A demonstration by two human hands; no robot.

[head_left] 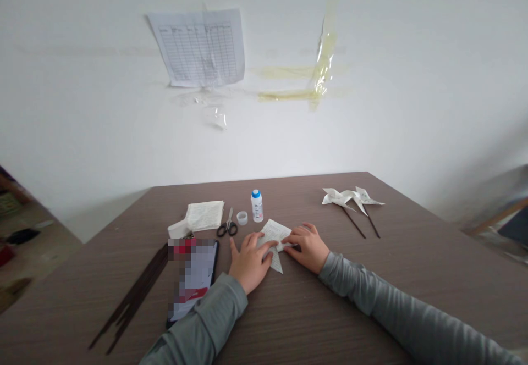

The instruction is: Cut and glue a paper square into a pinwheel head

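Observation:
A piece of printed white paper [274,235], folded to sharp points, lies on the table under both my hands. My left hand [249,262] presses its lower left part, fingers spread on the fold. My right hand [307,247] holds the right corner with its fingertips. Left of the paper are black-handled scissors [227,224], a small round cap [242,217] and a white glue bottle with a blue top [257,206]. Two paper pinwheels on dark sticks [350,200] lie to the right, apart from my hands.
The brown wood-grain table [330,304] ends at a white wall. A stack of printed paper [202,216], a phone with a pixelated screen [192,280] and a bundle of dark sticks [136,293] lie to my left.

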